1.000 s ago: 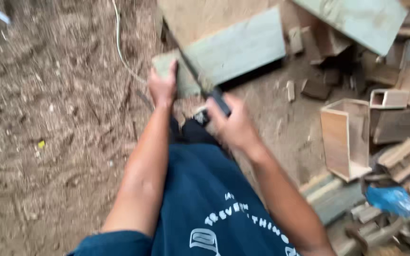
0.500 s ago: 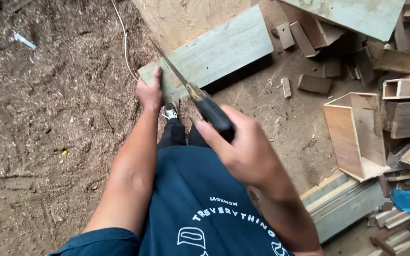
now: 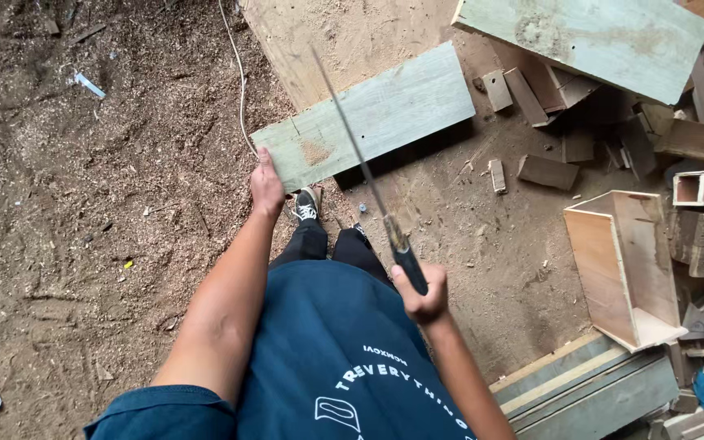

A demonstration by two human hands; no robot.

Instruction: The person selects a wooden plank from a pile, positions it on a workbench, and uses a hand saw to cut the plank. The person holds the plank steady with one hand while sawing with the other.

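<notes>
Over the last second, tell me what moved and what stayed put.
The right hand drew the handsaw back toward the body, its blade lifting off the green board where it was cutting. The left hand stayed pressed on the board's near end, and the right hand's grip on the handle is unchanged.

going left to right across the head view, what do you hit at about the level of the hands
small yellow scrap on the sawdust → left hand → black sneaker with white laces → black-handled handsaw → right hand → open pale wooden box

Left hand [image 3: 267, 186] on plank [image 3: 368, 118] near end; saw [image 3: 368, 175] above plank; open box [image 3: 625, 265] right
</notes>
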